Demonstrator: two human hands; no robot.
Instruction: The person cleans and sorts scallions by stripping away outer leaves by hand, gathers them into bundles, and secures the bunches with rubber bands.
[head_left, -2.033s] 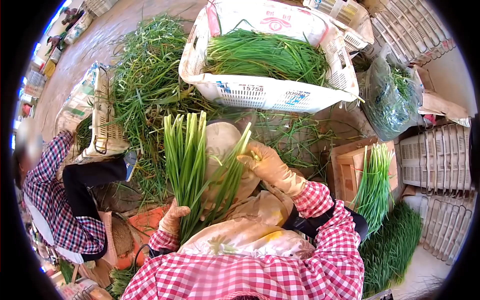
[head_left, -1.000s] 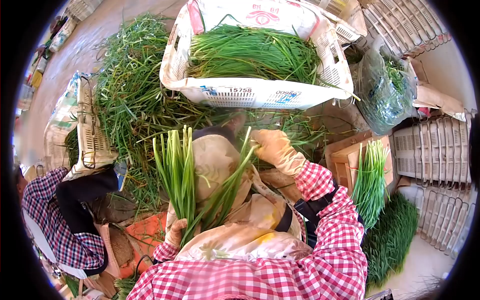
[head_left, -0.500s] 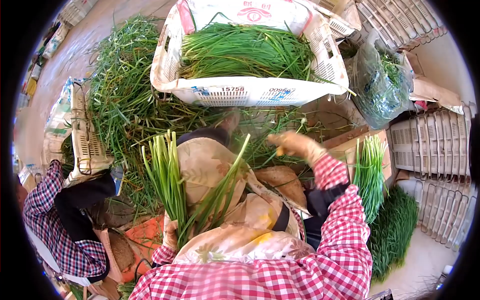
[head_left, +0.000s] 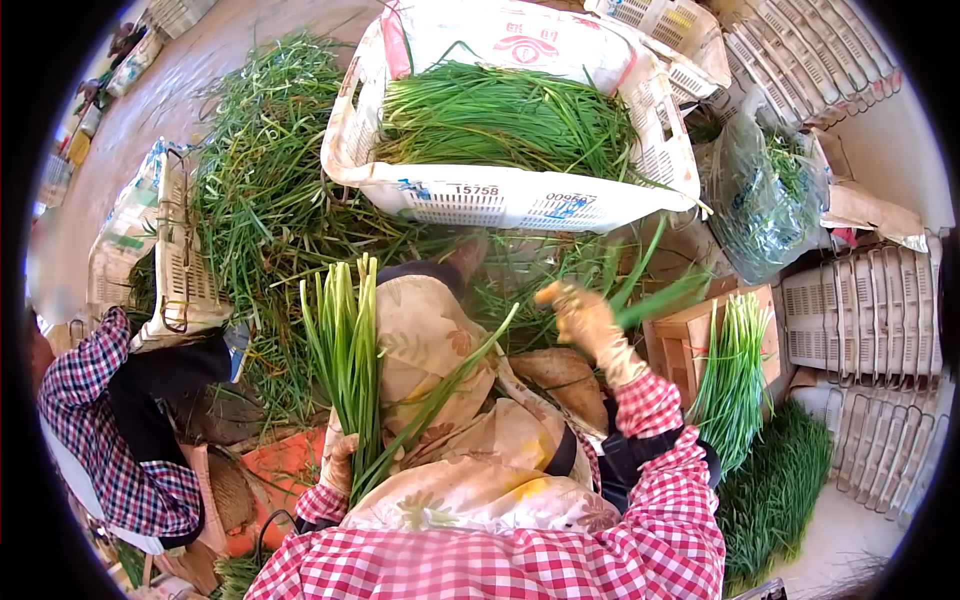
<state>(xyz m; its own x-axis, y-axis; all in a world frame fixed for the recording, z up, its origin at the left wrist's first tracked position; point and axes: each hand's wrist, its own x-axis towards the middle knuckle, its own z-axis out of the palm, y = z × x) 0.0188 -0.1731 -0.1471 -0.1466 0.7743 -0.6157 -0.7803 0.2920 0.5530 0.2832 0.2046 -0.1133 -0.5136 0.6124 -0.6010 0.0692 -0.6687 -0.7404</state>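
Observation:
My left hand (head_left: 343, 462), low beside my lap, is closed around a bunch of chives (head_left: 345, 370). Their pale stalk ends point up, and a few stalks splay out to the right. Over the ground right of my knee is my gloved right hand (head_left: 590, 325), its fingers curled. Blurred loose chive leaves (head_left: 660, 300) stick out from its right side and seem held in it; the exact grip is hidden. An apron (head_left: 420, 330) with a flower print covers my lap.
Ahead stands a white crate (head_left: 450, 205) of chives. A heap of loose leaves (head_left: 260, 200) lies left. At right are a tied chive bundle (head_left: 735, 380) by a wooden box (head_left: 668, 345), darker chives (head_left: 775, 500), and a plastic bag (head_left: 765, 200). A person (head_left: 120, 440) sits at left.
Loose chive leaves now show at my right hand, where none showed before. That hand sits slightly lower. My left hand keeps the bunch, and the whole view has shifted a little.

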